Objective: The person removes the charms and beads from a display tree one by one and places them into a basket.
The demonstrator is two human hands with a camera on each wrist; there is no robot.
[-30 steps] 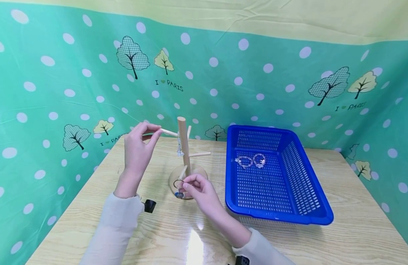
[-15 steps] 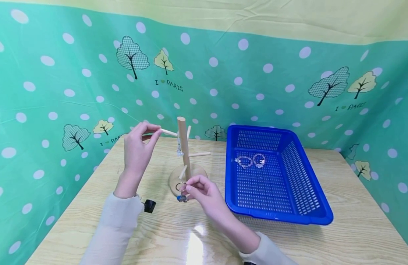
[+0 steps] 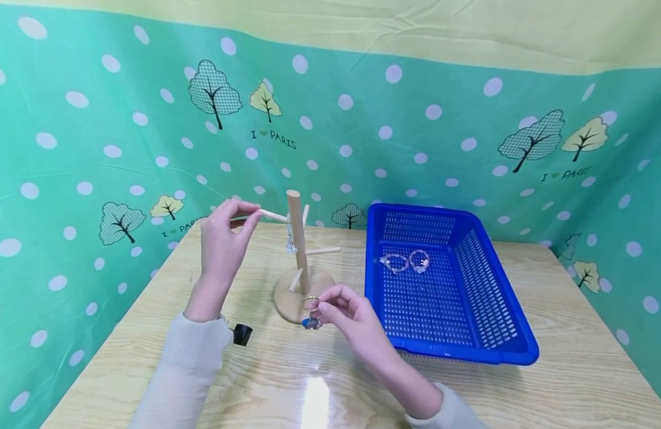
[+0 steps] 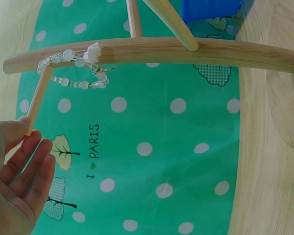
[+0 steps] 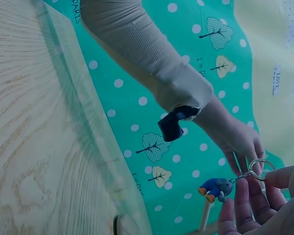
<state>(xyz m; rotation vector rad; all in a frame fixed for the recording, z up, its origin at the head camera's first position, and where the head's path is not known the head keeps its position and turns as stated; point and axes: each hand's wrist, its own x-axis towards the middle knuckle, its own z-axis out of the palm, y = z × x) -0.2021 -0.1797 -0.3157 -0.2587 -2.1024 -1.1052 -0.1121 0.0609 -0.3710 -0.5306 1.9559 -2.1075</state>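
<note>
My left hand (image 3: 221, 247) pinches the tip of the top wooden peg (image 4: 39, 98) on an upright wooden stand (image 3: 298, 244) with a round base. A clear beaded bracelet (image 4: 80, 59) hangs on that peg, close against the post. In front of the base, my right hand (image 3: 359, 325) holds a keychain (image 5: 216, 188) by its metal split ring (image 5: 261, 169) between thumb and forefinger. A small blue and grey figure with orange feet dangles from the ring on a short chain. The keychain is apart from the stand's pegs.
To the right of the stand sits a blue plastic basket (image 3: 450, 351) with two pale beaded bracelets (image 3: 396, 262) inside. Other pegs (image 3: 323, 250) stick out from the post. A patterned green cloth (image 3: 330, 131) hangs behind the wooden table (image 3: 571, 333).
My right hand has moved right and slightly toward me with the keychain, away from the stand's lower front peg. My left hand has stayed on the top peg.
</note>
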